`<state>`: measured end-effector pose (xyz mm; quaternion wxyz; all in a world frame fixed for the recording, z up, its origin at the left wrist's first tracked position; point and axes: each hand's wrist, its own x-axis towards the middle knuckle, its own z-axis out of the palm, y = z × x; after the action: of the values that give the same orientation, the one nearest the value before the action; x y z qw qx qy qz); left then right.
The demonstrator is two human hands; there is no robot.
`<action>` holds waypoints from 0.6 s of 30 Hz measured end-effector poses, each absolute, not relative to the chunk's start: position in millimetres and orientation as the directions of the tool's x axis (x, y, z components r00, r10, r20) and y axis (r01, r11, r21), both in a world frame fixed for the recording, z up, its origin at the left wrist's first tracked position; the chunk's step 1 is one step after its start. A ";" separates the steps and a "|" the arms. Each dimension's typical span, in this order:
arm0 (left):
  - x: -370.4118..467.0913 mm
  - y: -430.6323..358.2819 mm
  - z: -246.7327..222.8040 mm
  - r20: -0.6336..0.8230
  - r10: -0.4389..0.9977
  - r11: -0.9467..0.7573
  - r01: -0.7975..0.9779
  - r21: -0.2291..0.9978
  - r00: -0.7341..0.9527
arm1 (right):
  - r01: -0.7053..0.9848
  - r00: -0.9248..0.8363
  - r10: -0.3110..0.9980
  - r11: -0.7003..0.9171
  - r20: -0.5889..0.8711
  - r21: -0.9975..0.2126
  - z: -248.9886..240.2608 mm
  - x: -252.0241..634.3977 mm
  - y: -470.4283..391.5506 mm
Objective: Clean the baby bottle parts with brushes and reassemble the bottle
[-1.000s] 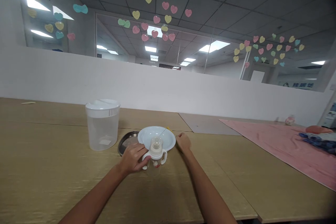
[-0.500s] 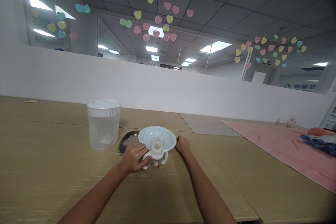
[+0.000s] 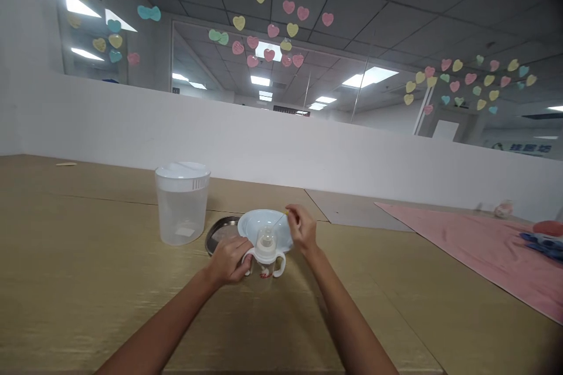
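My left hand [image 3: 230, 259] is closed round the left handle of a clear baby bottle [image 3: 266, 251] with white handles, a white collar and a clear domed cap. The bottle is upright, and red and white marks show on its body. Behind it is a pale blue bowl [image 3: 251, 221]. In my right hand [image 3: 302, 227], at the bowl's right rim, the fingers pinch the yellow end of a thin stick [image 3: 278, 220] that slants down into the bowl. The stick's exact kind is too small to make out. A round metal tray [image 3: 213, 237] lies left of the bowl, partly behind my left hand.
A tall translucent plastic bucket [image 3: 182, 208] with a white lid stands to the left. On the right, a pink cloth [image 3: 466, 237] covers part of the wooden table [image 3: 132, 299], with blue and red items on it. A low white wall [image 3: 264, 152] runs along the back.
My right hand has risen from beside the bowl to its rim and now pinches the stick's yellow end. My left hand stays on the bottle's handle. The whole view has shifted slightly.
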<state>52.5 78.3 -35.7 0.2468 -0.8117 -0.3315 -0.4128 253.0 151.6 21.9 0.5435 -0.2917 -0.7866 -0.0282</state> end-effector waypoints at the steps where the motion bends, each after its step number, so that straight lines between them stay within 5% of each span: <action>1: 52.6 78.5 -36.2 0.835 0.335 -0.651 0.748 -0.129 0.436 | 0.415 -0.365 0.338 0.893 0.868 -0.173 22.7 245.4 140.6; 4: 52.1 80.4 -38.9 0.845 0.314 -0.588 0.788 -0.184 0.432 | 0.345 -0.529 0.209 0.939 0.823 -0.017 19.5 225.8 117.0; 8: 50.9 84.8 -43.1 0.817 0.281 -0.486 0.809 -0.332 0.504 | 0.302 -0.411 0.307 0.934 0.858 -0.190 14.3 216.5 114.3; 13: 51.5 86.0 -44.0 0.795 0.326 -0.480 0.814 -0.327 0.512 | 0.240 -0.273 0.490 0.868 0.828 -0.435 14.8 216.0 120.2; 18: 50.5 87.1 -45.5 0.778 0.361 -0.465 0.822 -0.328 0.515 | 0.197 -0.229 0.452 0.889 0.862 -0.414 18.0 217.1 116.5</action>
<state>50.5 87.1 -45.5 0.3582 -0.7931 -0.3728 -0.3220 217.1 116.5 18.0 0.5848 -0.2089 -0.7762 0.1092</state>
